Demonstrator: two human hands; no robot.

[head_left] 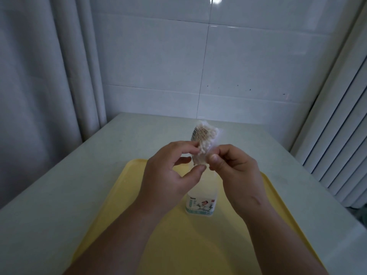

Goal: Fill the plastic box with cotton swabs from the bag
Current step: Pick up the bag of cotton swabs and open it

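Note:
A clear bag of cotton swabs is held up above the yellow tray, its wooden sticks and white tips showing through the plastic. My left hand pinches the near end of the bag at its left side. My right hand pinches the plastic at the right side of that same end. Below my hands a clear plastic box with a green and white label stands upright on the tray, its top hidden behind my fingers.
The tray lies on a pale countertop set against a white tiled wall. A grey curtain hangs at the left. A ribbed white radiator stands at the right.

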